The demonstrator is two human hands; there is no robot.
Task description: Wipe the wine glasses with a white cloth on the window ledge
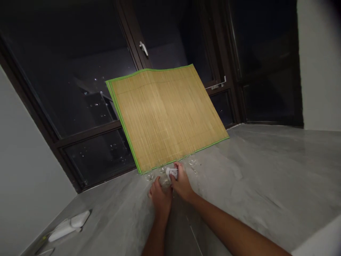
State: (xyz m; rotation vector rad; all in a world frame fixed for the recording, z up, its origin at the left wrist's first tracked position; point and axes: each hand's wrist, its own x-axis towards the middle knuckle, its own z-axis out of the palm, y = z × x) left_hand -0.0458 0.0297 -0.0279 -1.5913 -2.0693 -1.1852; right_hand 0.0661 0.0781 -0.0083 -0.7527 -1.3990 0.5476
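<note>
Low in the middle of the view, my left hand (161, 197) curves its fingers around a clear, rounded glass (165, 181). My right hand (183, 183) grips a crumpled white cloth (172, 172) between thumb and fingers, pressed against the mouth of that glass. Several more clear glass pieces lie on the grey surface just beyond my hands, among them one to the left (149, 176) and one to the right (193, 161). Their exact shapes are hard to make out.
A bamboo mat (167, 117) with green edging leans up against the dark window, its lower edge just behind the glass. A white bundled item (69, 225) lies at the lower left of the grey marbled surface (253, 177). A window handle (144, 48) sits above.
</note>
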